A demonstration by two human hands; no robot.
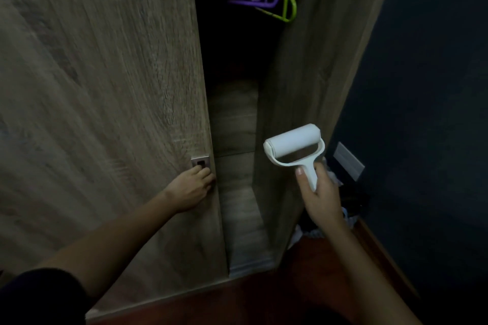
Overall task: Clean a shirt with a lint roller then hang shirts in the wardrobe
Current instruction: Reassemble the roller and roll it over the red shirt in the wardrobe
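- The wardrobe door (105,87) is taking up the left of the view. The left hand (191,188) is gripping its right edge, just below the metal pull (200,162), with the fingers hooking round the edge. If the door is shoved towards the frame, those fingers are risking a pinch.
- Right of the door, high in the dark opening, a purple hanger (261,0) and a green hanger (285,0) are hanging close together. Reaching in blind is likely to tangle them or knock one down.
- Further right of the door, the right hand (320,195) is clasping the handle of the white lint roller (293,144), drum upward. The sticky drum is sitting close to the wardrobe's side panel, so a careless swing is risking a bump or picked-up dust.
- Low and right of the door, a heap of fabric (314,233) is lying on the floor. It is too dark to tell whether a shirt is in it, and stepping there is risking a trip.
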